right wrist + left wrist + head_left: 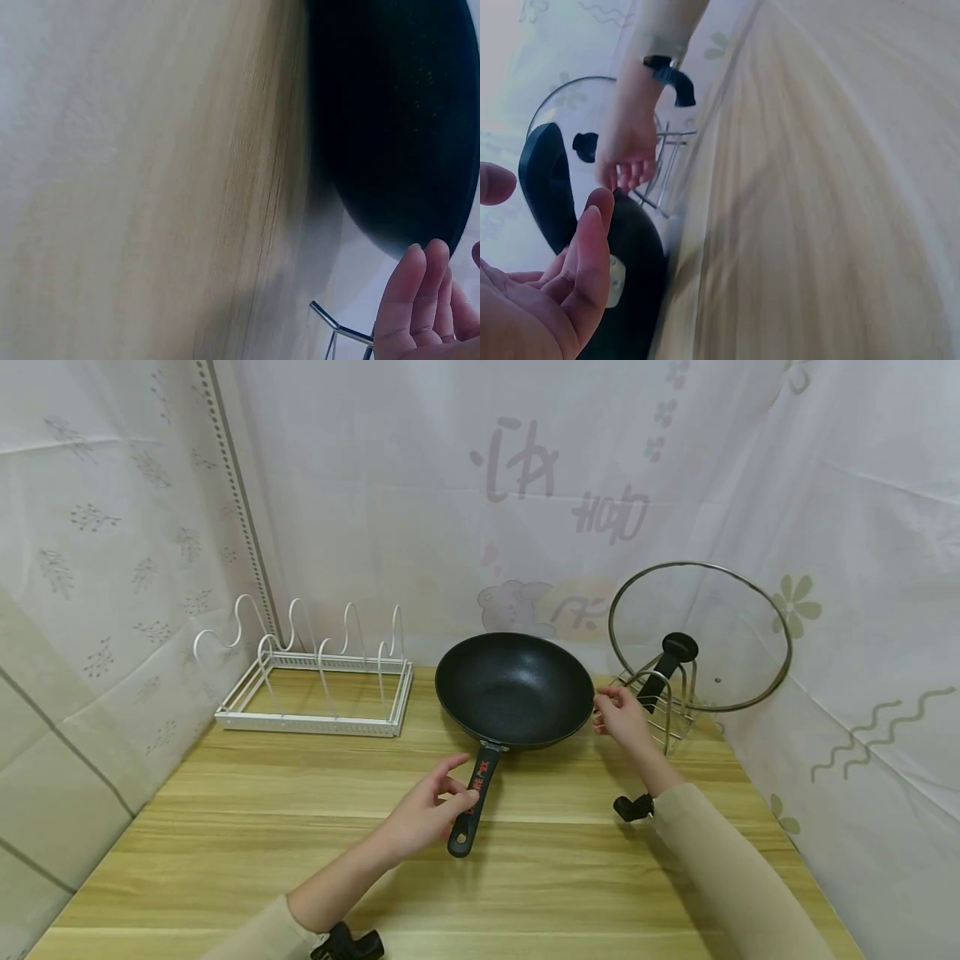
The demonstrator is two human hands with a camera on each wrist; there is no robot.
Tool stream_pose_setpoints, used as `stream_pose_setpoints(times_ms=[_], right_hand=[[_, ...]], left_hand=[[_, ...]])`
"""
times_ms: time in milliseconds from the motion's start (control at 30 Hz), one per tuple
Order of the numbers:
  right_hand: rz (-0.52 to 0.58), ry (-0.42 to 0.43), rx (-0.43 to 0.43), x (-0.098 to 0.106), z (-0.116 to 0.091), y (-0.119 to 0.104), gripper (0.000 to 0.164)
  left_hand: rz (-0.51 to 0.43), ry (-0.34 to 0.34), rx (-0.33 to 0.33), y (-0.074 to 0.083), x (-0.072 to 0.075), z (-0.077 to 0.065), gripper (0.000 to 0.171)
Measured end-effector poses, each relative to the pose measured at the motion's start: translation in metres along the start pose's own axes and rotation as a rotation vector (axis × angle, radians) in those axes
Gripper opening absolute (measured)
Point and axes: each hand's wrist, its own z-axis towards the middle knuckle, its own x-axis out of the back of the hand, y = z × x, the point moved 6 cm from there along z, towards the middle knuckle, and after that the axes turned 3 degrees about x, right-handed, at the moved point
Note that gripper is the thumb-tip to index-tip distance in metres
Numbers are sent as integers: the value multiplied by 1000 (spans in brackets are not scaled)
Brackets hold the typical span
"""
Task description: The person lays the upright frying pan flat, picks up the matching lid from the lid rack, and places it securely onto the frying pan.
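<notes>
A black wok-style frying pan (pixel 517 681) stands in the middle of the wooden table, its black handle (pixel 474 806) with red lettering pointing toward me. At that handle is my left hand (pixel 427 814), thumb and fingers spread. In the left wrist view, the handle (pixel 547 184) appears between the thumb and the fingers (pixel 592 240), which are not closed round it. My right hand (pixel 622 718) is at the pan's right rim. In the right wrist view, its loosely bent fingers (pixel 431 285) reach the pan's edge, with the thumb apart at the frame's border.
A white rack (pixel 307 727) with several curved dividers stands at the left back. Right of the pan, a wire stand (pixel 667 718) holds a glass lid (pixel 720 635) with a black knob, close beside my right hand. Patterned cloth (pixel 420 510) hangs behind the table.
</notes>
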Motion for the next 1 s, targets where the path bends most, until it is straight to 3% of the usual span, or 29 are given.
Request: stream_pose_setpoints(times_ms=[100, 333, 1000], right_hand=[[-14, -5, 18, -1, 6, 0, 52], [63, -25, -39, -3, 16, 2, 56], [183, -11, -127, -6, 19, 14, 52]], left_hand=[[6, 2, -9, -1, -4, 0, 73], [58, 9, -31, -1, -10, -2, 70], [71, 54, -19, -1, -11, -3, 70]])
